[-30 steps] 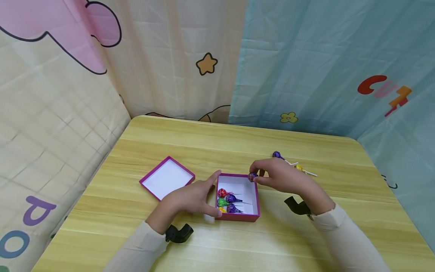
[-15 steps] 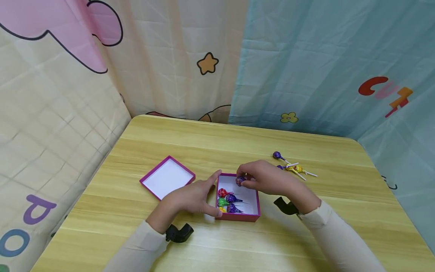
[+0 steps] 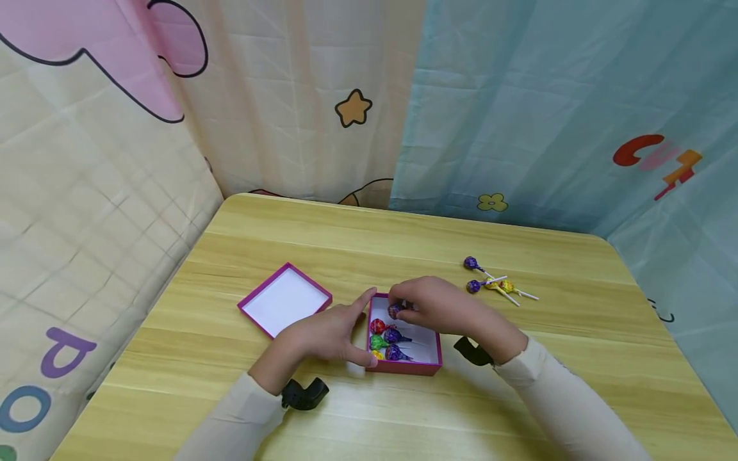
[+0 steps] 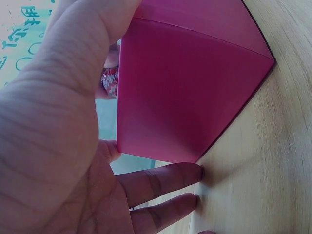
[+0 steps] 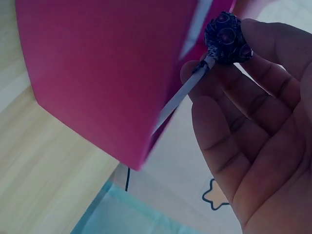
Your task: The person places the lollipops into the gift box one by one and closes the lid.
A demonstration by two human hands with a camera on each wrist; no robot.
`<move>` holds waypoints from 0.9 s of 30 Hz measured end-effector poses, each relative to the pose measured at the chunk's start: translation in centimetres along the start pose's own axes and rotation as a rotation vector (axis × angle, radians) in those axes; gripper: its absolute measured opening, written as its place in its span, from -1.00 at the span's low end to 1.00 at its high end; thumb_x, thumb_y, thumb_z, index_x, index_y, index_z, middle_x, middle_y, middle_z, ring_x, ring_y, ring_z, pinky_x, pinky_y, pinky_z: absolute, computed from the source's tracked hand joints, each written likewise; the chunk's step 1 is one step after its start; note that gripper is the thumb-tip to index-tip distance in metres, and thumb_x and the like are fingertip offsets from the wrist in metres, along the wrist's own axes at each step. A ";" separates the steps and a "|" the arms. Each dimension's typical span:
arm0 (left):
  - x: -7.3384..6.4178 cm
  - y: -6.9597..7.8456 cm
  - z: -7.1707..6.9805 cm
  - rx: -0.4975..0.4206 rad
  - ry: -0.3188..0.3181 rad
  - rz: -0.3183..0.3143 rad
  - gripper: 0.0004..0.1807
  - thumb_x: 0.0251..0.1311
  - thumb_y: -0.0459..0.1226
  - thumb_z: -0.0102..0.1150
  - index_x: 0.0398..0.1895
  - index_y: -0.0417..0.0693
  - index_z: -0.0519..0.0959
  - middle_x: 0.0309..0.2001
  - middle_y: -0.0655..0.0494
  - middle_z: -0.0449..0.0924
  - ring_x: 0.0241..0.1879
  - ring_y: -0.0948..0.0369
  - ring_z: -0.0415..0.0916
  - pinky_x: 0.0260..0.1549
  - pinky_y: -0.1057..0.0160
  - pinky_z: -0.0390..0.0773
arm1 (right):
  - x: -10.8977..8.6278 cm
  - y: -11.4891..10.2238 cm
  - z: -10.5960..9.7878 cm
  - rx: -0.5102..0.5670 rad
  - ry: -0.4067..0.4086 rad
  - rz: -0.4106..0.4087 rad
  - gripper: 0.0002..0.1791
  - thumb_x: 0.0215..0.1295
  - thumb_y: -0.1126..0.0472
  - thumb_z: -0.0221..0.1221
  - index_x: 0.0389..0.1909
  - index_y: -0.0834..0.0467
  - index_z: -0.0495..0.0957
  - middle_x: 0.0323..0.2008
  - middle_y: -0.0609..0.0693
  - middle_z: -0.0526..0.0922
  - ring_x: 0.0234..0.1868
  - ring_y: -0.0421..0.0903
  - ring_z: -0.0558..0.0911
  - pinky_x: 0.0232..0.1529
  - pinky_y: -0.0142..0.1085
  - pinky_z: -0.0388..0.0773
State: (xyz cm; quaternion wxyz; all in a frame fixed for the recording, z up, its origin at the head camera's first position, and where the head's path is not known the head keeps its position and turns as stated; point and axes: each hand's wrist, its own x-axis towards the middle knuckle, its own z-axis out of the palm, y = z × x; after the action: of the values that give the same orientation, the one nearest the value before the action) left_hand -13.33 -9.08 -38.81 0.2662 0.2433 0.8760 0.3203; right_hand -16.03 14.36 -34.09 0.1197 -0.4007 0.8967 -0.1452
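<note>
A magenta box [image 3: 406, 368] with a white inside stands on the table. My left hand [image 3: 325, 333] grips its left side, thumb at the near corner and index finger at the far corner. My right hand [image 3: 441, 304] pinches the head of a dark purple lollipop [image 3: 395, 310] over the far part of the box. In the right wrist view, this lollipop's white stick [image 5: 180, 100] slants down across the box edge. Inside, along the left, lie a red lollipop [image 3: 377, 326], a green lollipop [image 3: 377, 342], a partly hidden yellow lollipop [image 3: 377, 355] and two purple lollipops [image 3: 395, 353].
The box lid [image 3: 285, 301] lies inside up, left of the box. Right of the box, behind my right hand, several loose lollipops are grouped on the table, among them a purple lollipop [image 3: 470, 263] and a yellow lollipop [image 3: 507, 285]. Printed curtains [image 3: 484, 115] stand behind the table.
From the far right corner of the box, my right hand has moved left with the lollipop, bringing it over the far left part. My left hand has stayed on the box.
</note>
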 end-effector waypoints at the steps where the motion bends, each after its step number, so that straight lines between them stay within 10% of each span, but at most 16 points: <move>1: 0.0 0.0 0.0 -0.002 0.000 0.001 0.34 -0.07 0.20 0.48 0.62 0.12 -0.22 0.42 -0.05 0.28 0.29 0.09 0.33 0.29 0.02 0.30 | 0.1 0.0 0.1 -0.007 -0.002 -0.002 -0.92 0.36 0.16 0.26 -0.17 -0.01 0.61 -0.35 -0.28 0.56 -0.35 -0.25 0.51 -0.22 -0.31 0.53; 27: -0.3 0.2 0.0 0.000 -0.001 -0.021 0.33 -0.07 0.20 0.48 0.62 0.17 -0.22 0.43 -0.05 0.26 0.35 0.07 0.28 0.31 0.01 0.26 | 1.8 -0.1 3.3 -0.228 -0.106 0.101 -0.91 0.38 0.08 0.24 -0.25 -0.01 0.56 -0.51 -0.20 0.49 -0.51 -0.17 0.47 -0.38 -0.28 0.46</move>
State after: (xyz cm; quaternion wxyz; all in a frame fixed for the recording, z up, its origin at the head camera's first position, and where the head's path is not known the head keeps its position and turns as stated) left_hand -13.11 -9.12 -38.57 0.2700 0.2341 0.8783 0.3176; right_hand -16.02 12.40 -37.26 0.1278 -0.3730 0.9189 -0.0146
